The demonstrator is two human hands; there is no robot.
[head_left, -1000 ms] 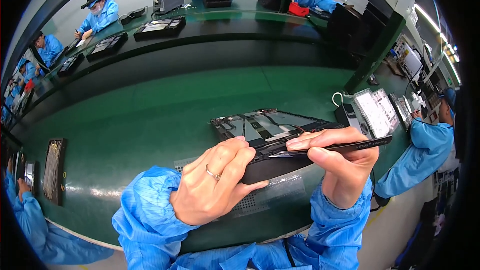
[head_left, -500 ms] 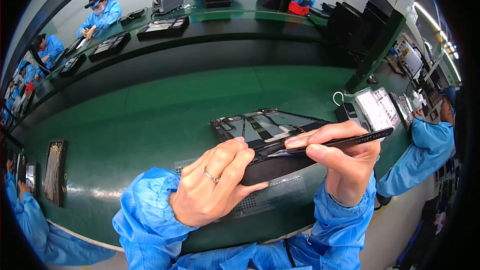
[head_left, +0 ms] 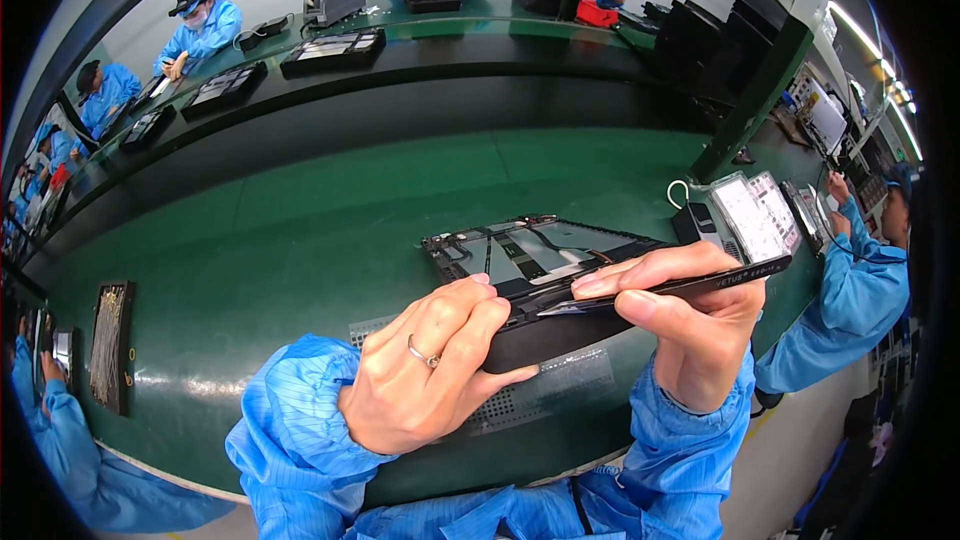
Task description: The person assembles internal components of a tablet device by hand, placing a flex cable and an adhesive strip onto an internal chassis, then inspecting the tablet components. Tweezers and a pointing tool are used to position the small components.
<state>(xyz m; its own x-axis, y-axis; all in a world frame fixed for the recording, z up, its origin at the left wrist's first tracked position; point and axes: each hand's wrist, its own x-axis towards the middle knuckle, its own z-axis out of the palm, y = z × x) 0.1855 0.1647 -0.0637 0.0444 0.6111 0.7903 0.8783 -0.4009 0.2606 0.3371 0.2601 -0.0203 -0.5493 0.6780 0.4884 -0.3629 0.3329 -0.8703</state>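
A flat opened electronic device (head_left: pixel 580 248) lies in front of me, its grey panel, dark strips and cables showing inside a black frame. My left hand (head_left: pixel 425 360), with a ring on one finger, is closed on the device's near left edge, fingertips on top and thumb stretched along its dark near side. Black tweezers (head_left: pixel 700 283) are pinched between the thumb and fingers of my right hand (head_left: pixel 690 315). Their pale tips point left, close over the near edge beside my left fingertips. Whether the tips touch it, I cannot tell.
A perforated clear sheet (head_left: pixel 540 390) lies under the near side. Left stands a narrow box of thin pieces (head_left: pixel 110 348). Clear plastic trays (head_left: pixel 755 215) and a small black box (head_left: pixel 695 225) stand right, near a green post (head_left: pixel 750 100). Several blue-clad co-workers sit around.
My right hand and the tweezers have shifted very slightly right. My left hand and the device stay put. The co-worker at the right has raised a hand.
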